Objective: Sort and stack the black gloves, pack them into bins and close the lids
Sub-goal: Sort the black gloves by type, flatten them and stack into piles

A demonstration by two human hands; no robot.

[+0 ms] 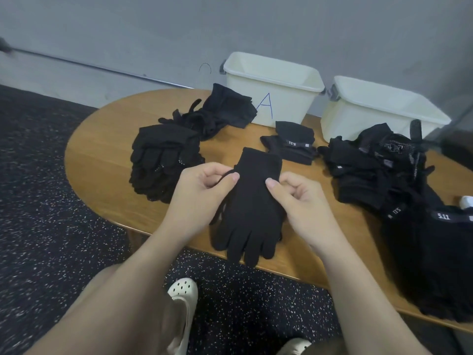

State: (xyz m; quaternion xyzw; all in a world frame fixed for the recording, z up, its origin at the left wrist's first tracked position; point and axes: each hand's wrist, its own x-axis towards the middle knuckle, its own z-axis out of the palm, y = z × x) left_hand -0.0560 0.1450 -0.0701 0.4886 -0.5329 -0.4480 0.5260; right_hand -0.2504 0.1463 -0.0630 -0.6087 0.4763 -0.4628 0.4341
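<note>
The work surface is a wooden table [102,139] with a rounded left end, set against a grey wall [230,21]; the floor [51,201] is dark with pale speckles. Two cream bins, both without lids, stand at the far edge against the wall: the bin marked "A" [281,98] and a second bin [371,116] to its right, close together but apart. A black glove [252,201] is held over the near edge, cuff away from the person, fingers hanging past the rim. The left hand [202,190] pinches the glove's left side between thumb and curled fingers; the right hand [297,196] pinches its right side likewise. A stack of gloves [163,160] lies left, a loose heap [220,111] behind it touches bin "A", a small folded pile [291,142] lies centre, and a large pile [384,170] covers the right end. Bare wood shows between the left stack and the held glove.
</note>
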